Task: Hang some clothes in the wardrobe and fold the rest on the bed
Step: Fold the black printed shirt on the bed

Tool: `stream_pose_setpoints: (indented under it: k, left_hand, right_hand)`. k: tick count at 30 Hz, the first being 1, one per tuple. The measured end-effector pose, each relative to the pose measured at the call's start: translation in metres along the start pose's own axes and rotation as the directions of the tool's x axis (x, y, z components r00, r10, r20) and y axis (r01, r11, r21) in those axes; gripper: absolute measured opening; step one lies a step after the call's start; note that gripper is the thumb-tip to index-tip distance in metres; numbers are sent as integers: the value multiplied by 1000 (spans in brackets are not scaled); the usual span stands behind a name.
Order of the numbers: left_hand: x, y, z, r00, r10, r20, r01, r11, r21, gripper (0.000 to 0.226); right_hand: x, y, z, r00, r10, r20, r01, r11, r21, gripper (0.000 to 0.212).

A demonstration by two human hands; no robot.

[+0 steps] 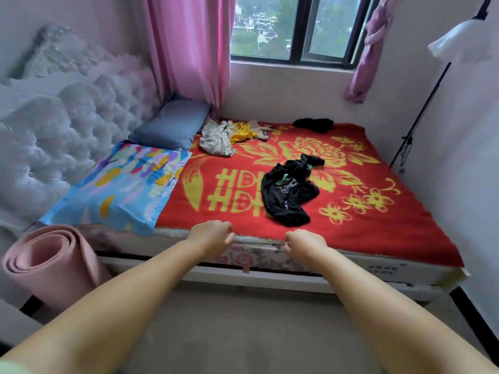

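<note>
A crumpled black garment (289, 195) with small white print lies in the middle of the red blanket (378, 228) that covers the bed. Towards the far side lie a pale patterned garment (216, 141), a yellow garment (241, 134) touching it, and a small black piece of clothing (313, 125) near the wall. Both my arms reach forward to the bed's near edge. My left hand (212, 236) and my right hand (305, 242) have their fingers curled on the blanket's front edge, a short gap between them. No wardrobe is in view.
A grey-blue pillow (172, 125) and a colourful pillow (116, 184) lie by the tufted white headboard (54, 136) on the left. A rolled pink mat (51, 263) leans at the bed's left corner. A black light stand (421, 114) rises on the right. Pink curtains (189, 49) frame the window.
</note>
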State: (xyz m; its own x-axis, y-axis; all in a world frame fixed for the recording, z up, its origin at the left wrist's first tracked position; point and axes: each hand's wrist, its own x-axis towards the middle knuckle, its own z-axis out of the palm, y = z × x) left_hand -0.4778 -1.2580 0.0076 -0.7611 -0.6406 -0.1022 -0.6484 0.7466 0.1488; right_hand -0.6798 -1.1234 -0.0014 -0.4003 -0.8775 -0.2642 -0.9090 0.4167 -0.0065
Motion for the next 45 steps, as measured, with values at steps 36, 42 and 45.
stream_pose_setpoints:
  k: [36, 42, 45]
  left_hand:
    - [534, 104, 178, 900, 12, 435, 31, 995, -91, 45]
    - [569, 116, 270, 880, 92, 466, -99, 995, -9, 53]
    - [574, 103, 309, 828, 100, 551, -149, 988, 45, 82]
  right_hand:
    - [462, 339, 68, 891, 80, 447, -103, 994, 27, 32]
    - [546, 354, 132, 902, 8, 431, -36, 998, 58, 38]
    - [590, 347, 154, 950, -18, 311, -29, 989, 145, 53]
